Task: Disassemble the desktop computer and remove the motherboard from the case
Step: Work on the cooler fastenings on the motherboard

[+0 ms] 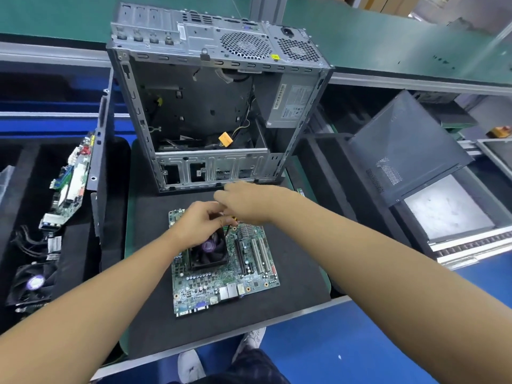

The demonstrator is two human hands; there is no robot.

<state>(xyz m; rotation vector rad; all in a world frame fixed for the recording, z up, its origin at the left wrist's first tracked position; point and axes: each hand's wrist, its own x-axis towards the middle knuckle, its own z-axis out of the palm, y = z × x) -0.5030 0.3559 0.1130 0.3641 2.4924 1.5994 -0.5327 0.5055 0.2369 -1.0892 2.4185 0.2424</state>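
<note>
The green motherboard (221, 278) lies flat on the black foam mat (291, 273) in front of the opened grey computer case (216, 106). A black CPU fan (209, 249) with a purple hub sits on the board. My left hand (198, 224) grips the far edge of the fan, fingers curled over it. My right hand (243, 202) hovers just beyond, fingers bent down at the fan's thin black cable near a yellow connector (235, 218); whether it pinches the cable is unclear. The case is hollow inside, with loose wires and a yellow plug (225, 139).
A second motherboard (69, 187) leans in a black tray at left, with another fan (32, 284) and cables below it. The removed side panel (407, 145) rests at right over a bin. A green conveyor (388, 37) runs behind. My shoes (191, 364) show below the table edge.
</note>
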